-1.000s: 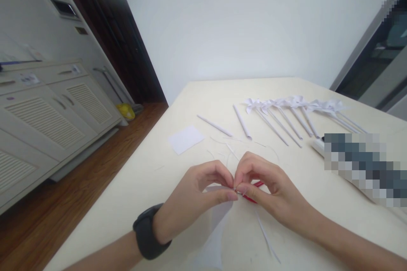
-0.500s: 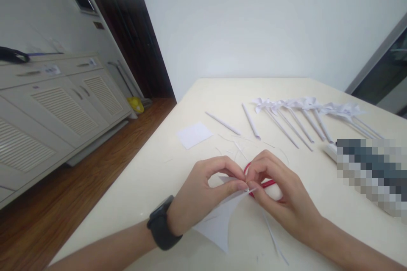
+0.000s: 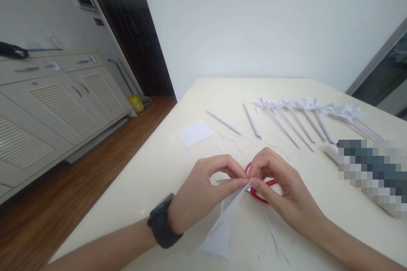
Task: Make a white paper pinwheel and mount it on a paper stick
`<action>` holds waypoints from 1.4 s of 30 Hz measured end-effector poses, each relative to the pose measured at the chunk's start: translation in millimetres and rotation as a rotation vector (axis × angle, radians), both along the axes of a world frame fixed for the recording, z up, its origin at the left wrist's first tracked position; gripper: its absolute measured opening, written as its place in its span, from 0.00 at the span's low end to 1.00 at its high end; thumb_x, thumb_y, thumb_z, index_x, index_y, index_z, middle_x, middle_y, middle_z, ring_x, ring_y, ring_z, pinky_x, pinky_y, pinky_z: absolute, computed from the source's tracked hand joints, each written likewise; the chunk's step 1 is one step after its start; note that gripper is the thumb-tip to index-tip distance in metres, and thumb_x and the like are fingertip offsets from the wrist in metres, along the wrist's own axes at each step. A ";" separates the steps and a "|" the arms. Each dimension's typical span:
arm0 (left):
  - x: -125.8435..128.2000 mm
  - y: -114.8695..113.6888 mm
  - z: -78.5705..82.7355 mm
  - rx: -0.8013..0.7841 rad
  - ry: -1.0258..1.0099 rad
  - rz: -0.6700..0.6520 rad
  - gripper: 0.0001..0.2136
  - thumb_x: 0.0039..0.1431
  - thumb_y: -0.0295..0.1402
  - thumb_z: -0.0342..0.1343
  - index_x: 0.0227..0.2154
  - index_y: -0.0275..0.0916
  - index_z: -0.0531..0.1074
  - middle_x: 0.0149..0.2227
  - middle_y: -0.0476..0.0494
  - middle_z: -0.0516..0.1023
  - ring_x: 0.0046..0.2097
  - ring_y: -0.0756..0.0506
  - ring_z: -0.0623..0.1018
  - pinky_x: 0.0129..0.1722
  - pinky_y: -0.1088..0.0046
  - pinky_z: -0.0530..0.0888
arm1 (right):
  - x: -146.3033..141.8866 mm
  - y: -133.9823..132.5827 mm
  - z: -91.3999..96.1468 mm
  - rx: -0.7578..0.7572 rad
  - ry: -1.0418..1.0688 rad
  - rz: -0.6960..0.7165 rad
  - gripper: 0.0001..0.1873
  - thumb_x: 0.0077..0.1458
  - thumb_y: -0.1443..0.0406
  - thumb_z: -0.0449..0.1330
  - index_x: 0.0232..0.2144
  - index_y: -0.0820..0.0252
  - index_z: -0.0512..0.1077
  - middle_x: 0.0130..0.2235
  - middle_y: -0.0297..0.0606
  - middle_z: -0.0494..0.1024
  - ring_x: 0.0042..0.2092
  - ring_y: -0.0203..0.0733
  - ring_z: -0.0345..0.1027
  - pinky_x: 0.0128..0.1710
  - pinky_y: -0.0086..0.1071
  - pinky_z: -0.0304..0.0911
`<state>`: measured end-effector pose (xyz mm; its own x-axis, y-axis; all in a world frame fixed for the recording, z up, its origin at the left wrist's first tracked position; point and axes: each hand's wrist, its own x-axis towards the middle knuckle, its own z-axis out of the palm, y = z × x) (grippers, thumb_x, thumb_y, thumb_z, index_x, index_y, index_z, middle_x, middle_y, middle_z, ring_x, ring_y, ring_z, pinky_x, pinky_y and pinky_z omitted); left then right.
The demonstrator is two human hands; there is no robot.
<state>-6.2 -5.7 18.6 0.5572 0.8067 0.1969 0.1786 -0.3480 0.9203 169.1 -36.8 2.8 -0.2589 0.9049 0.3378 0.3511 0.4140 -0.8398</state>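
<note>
Surface [image 3: 171,182]: open along far edge
Left hand [image 3: 202,184], right hand [image 3: 284,186]: together, pinching white paper [image 3: 219,237]
Red scissors [image 3: 254,194]: under right hand
Pinwheels [image 3: 310,103]: far right

Both hands [image 3: 199,188] pinch a white paper sheet [image 3: 220,235] near red-handled scissors [image 3: 255,195], paper pinwheels [image 3: 310,103] lying beyond on the table [image 3: 152,182].

Light's soft and pretty even in here, can't tell where from. Wall [image 3: 248,21] glows bluish white, door [image 3: 127,21] is murky. Shadows on the table [image 3: 152,190] are faint, one tiny glint near the watch [image 3: 164,222], and the paper [image 3: 219,237] looks washed out. Cabinet [image 3: 71,80] leans, stretched and fuzzy, at the left edge; blocky pixels [image 3: 375,178] cover something right.
</note>
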 end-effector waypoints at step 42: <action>-6.0 17.5 1.4 -0.205 -0.198 -0.003 0.03 0.53 0.29 0.55 0.26 0.36 0.70 0.29 0.45 0.75 0.34 0.48 0.74 0.31 0.76 0.69 | 39.0 30.5 13.7 -0.206 -0.191 -0.095 0.12 0.48 0.65 0.59 0.34 0.54 0.58 0.33 0.31 0.69 0.31 0.35 0.63 0.31 0.29 0.62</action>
